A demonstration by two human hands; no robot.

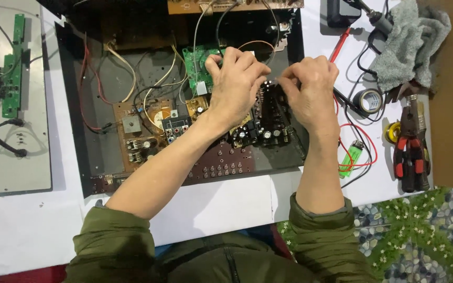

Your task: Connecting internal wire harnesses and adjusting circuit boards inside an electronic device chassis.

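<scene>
The dark circuit board (268,118) stands on edge in the open black chassis (74,105), directly under my fingertips, its long axis running away from me. My right hand (310,89) is nearer, fingers pinched at its top edge; my left hand (237,78) curls shut beside the green board (197,65). Capacitors stud it; brown boards lie flat alongside; pliers (410,149) rest well right.

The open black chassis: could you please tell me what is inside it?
Inside the black chassis: a brown circuit board, a green board and loose wires. The left hand and right hand cover the parts beneath them.
</scene>
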